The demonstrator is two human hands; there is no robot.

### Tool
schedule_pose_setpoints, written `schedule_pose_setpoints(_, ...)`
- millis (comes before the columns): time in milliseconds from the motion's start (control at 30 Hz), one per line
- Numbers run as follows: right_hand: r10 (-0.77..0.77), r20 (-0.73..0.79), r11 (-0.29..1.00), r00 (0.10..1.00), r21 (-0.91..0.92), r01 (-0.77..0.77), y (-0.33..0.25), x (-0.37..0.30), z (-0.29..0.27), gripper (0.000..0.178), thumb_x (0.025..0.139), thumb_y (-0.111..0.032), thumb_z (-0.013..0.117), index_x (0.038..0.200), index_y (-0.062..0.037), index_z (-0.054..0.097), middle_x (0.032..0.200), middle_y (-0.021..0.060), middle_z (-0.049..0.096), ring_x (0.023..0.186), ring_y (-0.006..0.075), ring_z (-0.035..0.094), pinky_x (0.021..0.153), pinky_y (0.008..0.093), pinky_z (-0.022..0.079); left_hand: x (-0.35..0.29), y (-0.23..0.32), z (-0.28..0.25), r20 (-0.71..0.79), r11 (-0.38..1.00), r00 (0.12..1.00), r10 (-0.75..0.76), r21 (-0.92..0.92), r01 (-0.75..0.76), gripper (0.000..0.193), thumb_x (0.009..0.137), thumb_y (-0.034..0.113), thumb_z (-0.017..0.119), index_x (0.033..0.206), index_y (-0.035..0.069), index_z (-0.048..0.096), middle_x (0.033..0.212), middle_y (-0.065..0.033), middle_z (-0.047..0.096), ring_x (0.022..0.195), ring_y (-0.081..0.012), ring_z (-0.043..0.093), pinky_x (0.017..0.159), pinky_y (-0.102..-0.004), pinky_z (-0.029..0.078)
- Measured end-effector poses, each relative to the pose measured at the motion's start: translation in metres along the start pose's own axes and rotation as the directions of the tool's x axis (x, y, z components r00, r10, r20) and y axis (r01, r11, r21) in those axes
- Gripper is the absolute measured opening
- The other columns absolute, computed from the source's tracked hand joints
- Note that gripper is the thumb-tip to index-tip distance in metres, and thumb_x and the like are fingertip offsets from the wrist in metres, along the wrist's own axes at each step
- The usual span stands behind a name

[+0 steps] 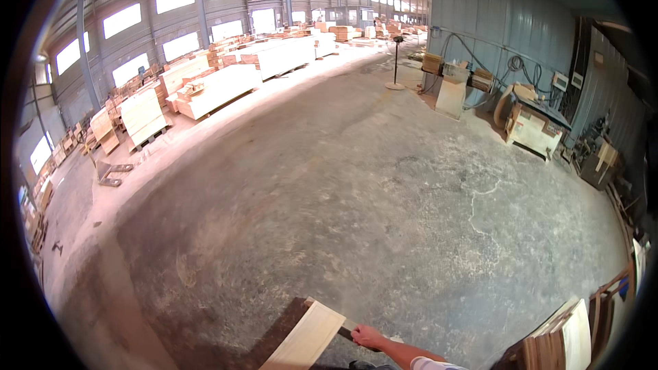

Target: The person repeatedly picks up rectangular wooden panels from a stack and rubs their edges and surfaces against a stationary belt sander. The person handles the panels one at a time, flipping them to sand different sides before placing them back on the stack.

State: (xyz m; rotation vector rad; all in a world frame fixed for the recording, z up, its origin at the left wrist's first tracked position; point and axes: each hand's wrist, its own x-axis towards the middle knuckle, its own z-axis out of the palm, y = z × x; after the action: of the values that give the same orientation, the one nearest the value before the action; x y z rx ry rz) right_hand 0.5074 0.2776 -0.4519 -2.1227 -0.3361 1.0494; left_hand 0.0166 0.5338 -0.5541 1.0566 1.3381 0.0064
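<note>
At the bottom middle, a pale wooden board (310, 337) runs up from the lower edge, its far end over the concrete floor. A narrow dark strip (347, 327) juts out from the board's right side. My right hand (368, 337) comes in from the lower right, below a striped sleeve, and its fingers are closed around this dark strip. What the strip is, and whether it is joined to the board, I cannot make out. My left hand does not show.
Grey concrete floor (329, 185) spreads ahead. Boards (558, 339) stand at the lower right. A pallet jack (110, 173) and timber stacks (226, 85) line the left. A pole stand (395, 62) and a woodworking machine (534, 130) are by the right wall.
</note>
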Motion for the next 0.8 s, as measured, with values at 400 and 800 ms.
schedule_pose_setpoints(400, -0.018, -0.201, 0.994, 0.979, -0.106, -0.004, 0.147, -0.027, -0.039, 0.025, 0.076, -0.023, 0.047, 0.074, -0.0050, 0.065, 0.070, 0.0098, 0.066, 0.066, 0.0220, 0.065, 0.064, 0.0337, 0.050, -0.114, 0.090, 0.088, 0.016, 0.989, 0.990, 0.143, 0.045, -0.144, 0.032, 0.085, 0.024, 0.059, 0.111, 0.004, 0.054, 0.081, -0.0039, 0.058, 0.067, -0.0123, 0.056, 0.055, -0.0254, 0.046)
schedule_pose_setpoints(800, 0.002, -0.220, 0.998, 0.975, -0.064, -0.016, 0.240, -0.150, -0.036, 0.035, 0.082, -0.031, 0.049, 0.068, -0.0035, 0.064, 0.064, 0.0088, 0.065, 0.058, 0.0179, 0.064, 0.059, 0.0303, 0.051, -0.139, 0.006, 0.071, 0.172, 0.972, 0.964, 0.205, 0.081, -0.221, 0.026, 0.086, 0.024, 0.058, 0.106, 0.008, 0.056, 0.082, -0.0015, 0.056, 0.067, -0.0116, 0.055, 0.055, -0.0240, 0.046)
